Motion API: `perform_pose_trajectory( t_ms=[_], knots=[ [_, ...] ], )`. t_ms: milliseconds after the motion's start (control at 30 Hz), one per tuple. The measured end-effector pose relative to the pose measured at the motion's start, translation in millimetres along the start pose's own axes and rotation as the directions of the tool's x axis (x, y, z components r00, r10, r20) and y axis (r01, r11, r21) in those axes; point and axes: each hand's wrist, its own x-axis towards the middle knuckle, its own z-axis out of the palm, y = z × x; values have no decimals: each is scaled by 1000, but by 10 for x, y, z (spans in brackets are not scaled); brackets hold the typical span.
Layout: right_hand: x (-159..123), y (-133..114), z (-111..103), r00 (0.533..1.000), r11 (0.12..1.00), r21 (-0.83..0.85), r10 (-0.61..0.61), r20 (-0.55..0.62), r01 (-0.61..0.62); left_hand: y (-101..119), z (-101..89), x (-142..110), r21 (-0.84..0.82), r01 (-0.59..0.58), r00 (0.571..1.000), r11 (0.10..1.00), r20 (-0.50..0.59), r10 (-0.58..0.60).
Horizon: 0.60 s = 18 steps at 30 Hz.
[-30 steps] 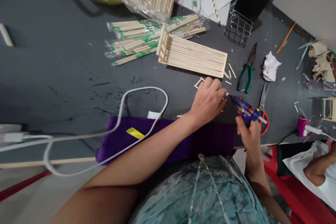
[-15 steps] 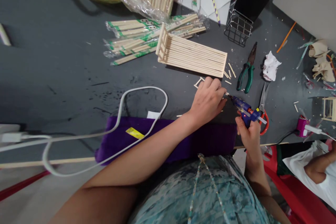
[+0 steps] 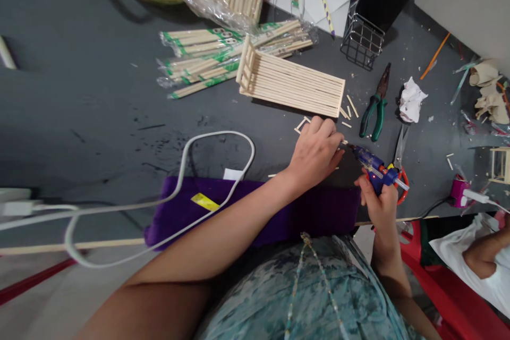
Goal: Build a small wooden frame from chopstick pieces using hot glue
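Head view: right hand (image 3: 381,203) wrapped round glue gun (image 3: 368,162), nozzle (image 3: 351,147) just beside small stick piece (image 3: 345,142), mostly hidden, pinched in left hand (image 3: 316,144). Slatted stick model (image 3: 295,83) lies just beyond left hand. Likely gluing step; next move calls for steady aim.

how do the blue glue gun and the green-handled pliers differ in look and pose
The glue gun has a blue body, while the pliers have green handles and a dark nose. The glue gun is held in the right hand; the pliers lie on the table, untouched. The glue gun's nozzle points toward the left hand, whereas the pliers' nose points away from the person. Both are hand tools.
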Motion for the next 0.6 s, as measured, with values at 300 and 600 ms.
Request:
perform_pose_trajectory(
  t_ms=[300,600],
  knots=[
    [16,-2,27,998,995,78,63,-7,-63,-5,3,-11,-8,-10,1000,1000,-12,10],
    [-19,-81,16,997,979,192,69,-26,-62,-8,-18,-5,-19,-9,1000,1000,9,9]
  ],
)
